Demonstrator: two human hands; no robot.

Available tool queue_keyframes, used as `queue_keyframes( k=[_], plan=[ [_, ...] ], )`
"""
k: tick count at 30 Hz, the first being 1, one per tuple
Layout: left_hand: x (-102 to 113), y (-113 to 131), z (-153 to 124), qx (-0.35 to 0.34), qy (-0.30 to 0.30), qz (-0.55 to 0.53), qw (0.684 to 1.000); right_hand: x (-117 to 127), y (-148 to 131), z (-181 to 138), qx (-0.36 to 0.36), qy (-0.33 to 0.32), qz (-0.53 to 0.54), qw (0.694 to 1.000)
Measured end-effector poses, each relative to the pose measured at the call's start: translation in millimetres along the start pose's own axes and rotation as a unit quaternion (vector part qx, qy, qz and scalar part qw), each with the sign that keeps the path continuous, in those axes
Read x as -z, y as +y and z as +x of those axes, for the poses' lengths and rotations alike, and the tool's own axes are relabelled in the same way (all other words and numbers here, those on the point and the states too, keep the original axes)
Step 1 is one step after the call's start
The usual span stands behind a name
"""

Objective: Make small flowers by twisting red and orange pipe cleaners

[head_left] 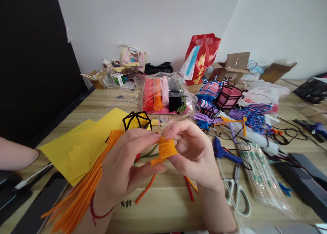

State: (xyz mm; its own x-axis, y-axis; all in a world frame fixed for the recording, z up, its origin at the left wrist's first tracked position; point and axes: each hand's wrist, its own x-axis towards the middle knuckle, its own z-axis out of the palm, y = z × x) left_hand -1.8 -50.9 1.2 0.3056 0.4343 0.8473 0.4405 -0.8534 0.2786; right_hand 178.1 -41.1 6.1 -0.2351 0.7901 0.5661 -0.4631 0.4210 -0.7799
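A coil of orange pipe cleaner [167,148] is pinched between my two hands above the middle of the table. My left hand [120,162] has its fingertips closed at the coil's left side, near a loose end that sticks out. My right hand [196,154] grips the coil from the right, thumb below and fingers above. A bundle of straight orange pipe cleaners [89,186] lies beneath and beside my left forearm. Behind my left hand stands a small black lantern-like frame [137,120] with yellow panels. Red, green and orange pieces lie partly hidden under my hands.
Yellow sheets [84,135] lie at left, near another person's arm [17,154]. Right of my hands are a blue glue gun [226,152], scissors [240,193] and bagged wooden sticks [263,176]. Behind are a bag of pipe cleaners [166,94], finished lanterns [230,96] and a red bag [201,57].
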Motion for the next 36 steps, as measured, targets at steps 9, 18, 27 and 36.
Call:
queue_keyframes(
  k=[9,18,27,36],
  plan=[
    [-6,-8,2,-0.040,0.021,0.120,0.992,7,-4,2,-0.088,-0.065,0.051,0.993],
    [-1,-12,1,-0.119,-0.012,0.230,0.966,6,-3,-1,-0.083,-0.064,0.013,0.994],
    [-4,-15,11,-0.125,-0.072,0.172,0.974,8,-6,-4,-0.100,-0.077,-0.038,0.991],
    [-1,-7,11,-0.106,-0.063,0.128,0.984,4,-5,-7,-0.045,-0.082,-0.035,0.995]
  ],
)
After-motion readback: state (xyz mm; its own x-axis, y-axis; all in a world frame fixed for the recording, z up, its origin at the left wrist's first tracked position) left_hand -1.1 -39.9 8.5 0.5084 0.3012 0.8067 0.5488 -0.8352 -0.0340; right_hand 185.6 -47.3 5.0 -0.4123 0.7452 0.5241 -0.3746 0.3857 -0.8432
